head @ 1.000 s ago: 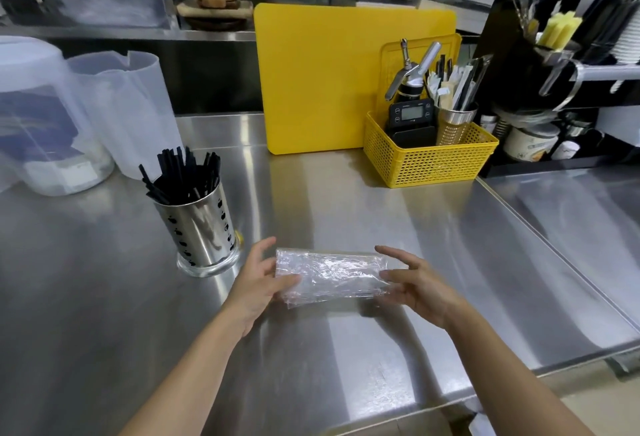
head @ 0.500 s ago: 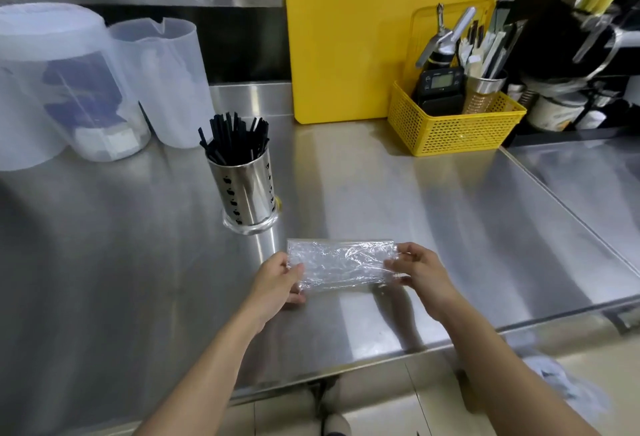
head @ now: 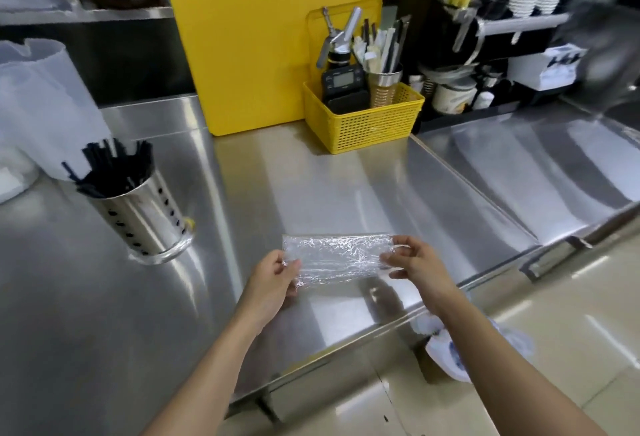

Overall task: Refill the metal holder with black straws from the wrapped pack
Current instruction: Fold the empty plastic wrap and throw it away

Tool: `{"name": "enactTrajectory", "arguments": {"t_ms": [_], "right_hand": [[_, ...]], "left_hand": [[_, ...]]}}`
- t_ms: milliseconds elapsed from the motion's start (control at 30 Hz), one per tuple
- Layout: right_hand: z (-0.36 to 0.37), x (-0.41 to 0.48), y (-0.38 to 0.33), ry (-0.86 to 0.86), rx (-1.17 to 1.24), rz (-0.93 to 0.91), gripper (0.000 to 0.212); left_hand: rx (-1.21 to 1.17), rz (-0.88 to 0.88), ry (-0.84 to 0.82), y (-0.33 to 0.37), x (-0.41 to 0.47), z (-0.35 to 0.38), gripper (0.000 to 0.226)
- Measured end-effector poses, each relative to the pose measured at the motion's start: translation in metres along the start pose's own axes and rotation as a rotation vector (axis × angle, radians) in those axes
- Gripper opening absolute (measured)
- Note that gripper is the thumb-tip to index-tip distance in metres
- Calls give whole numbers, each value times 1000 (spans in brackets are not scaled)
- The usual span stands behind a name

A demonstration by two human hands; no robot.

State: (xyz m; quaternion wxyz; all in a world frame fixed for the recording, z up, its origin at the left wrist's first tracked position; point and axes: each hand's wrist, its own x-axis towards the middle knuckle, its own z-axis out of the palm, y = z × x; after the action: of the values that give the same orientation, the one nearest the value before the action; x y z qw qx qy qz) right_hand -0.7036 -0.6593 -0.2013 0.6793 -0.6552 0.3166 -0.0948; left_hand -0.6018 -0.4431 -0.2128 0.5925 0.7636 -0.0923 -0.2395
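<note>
A perforated metal holder (head: pixel 142 217) stands on the steel counter (head: pixel 311 175) at the left, with several black straws (head: pixel 110 168) sticking out of it. In front of me I hold a crinkled clear plastic wrap (head: pixel 334 259) just above the counter; it looks see-through and no straws show inside it. My left hand (head: pixel 273 279) pinches its left end and my right hand (head: pixel 414 265) pinches its right end. The holder is well to the left of my left hand.
A yellow cutting board (head: pixel 256 51) leans at the back, a yellow basket (head: pixel 363 120) of tools beside it. Translucent jugs (head: pixel 38 103) stand behind the holder. A second counter (head: pixel 536 165) adjoins on the right. A crumpled white bag (head: pixel 450 356) lies on the floor.
Both hands have lifted the wrap slightly off the counter and hold it stretched by its ends. My view has swung right, so the holder now sits farther left.
</note>
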Motion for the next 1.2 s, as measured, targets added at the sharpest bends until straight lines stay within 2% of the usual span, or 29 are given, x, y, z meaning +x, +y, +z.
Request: {"name": "enactTrajectory", "arguments": {"t_ms": [200, 300, 600, 800, 867, 1033, 1100, 1200], "right_hand": [[-110, 33, 3, 56, -20, -23, 21], [-179, 46, 2, 95, -28, -40, 27], [-341, 32, 33, 222, -1, 34, 20], [-383, 14, 75, 370, 46, 105, 22], [-388, 9, 94, 400, 44, 137, 20], [-397, 16, 151, 430, 4, 198, 27], [-399, 24, 182, 486, 7, 220, 33], [-404, 43, 236, 553, -30, 244, 30]], "left_hand": [[10, 57, 7, 24, 17, 115, 18], [-17, 61, -22, 36, 21, 187, 17], [40, 57, -131, 43, 6, 348, 15], [296, 113, -206, 17, -3, 399, 18], [331, 89, -226, 2, -3, 411, 15], [331, -6, -155, -43, -5, 446, 35], [397, -5, -187, -71, -2, 460, 26], [476, -56, -283, -121, 10, 476, 8]]}}
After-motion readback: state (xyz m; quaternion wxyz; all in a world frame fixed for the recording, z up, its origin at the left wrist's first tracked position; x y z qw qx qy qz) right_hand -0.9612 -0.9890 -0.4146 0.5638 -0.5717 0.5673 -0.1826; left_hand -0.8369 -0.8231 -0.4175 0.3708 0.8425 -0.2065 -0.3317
